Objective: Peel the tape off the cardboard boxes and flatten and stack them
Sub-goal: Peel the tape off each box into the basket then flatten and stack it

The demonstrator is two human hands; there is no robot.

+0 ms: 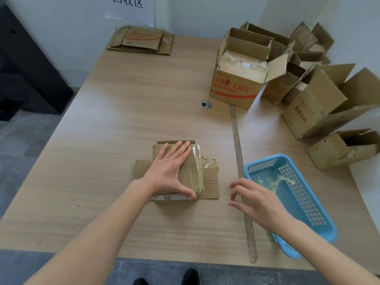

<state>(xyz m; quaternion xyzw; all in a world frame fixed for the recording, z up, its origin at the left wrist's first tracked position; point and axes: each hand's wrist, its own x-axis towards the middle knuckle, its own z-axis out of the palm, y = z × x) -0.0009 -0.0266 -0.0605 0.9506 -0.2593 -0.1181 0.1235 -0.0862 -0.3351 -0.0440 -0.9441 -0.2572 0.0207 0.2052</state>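
left hand: the left hand (170, 171) lies flat, fingers straight and spread, palm down on the flattened box (181, 175). Likely pinning it so it stays collapsed and doesn't slide while the tape gets pulled.
right hand: the right hand (255, 200) hovers off the worktop (144, 95), fingers loosely curled, holding nothing; it sits between the box and the blue basket (308, 204).
task box: squashed flat near the middle of the worktop's near edge, flaps splayed out left and right. Clear tape (202, 161) is still stuck along its right side, wrinkled and partly lifted.
step guess: tape not fully off yet; the loose right edge looks like the easiest place to start a peel.
basket: at the near right corner, with crumpled tape scraps (275, 182) inside, so probably the bin for waste tape, kept close to the right hand.
done stack: flattened boxes (141, 41) piled at the far left corner, under a paper sign (131, 7) on the wall.
backlog: open boxes (287, 68) crowd the far right corner and right edge, one printed in red (236, 89).
obstacles: a long strip (239, 165) runs along the worktop between box and basket; a cable grommet (206, 104) sits mid-worktop. The route to the stack looks free.
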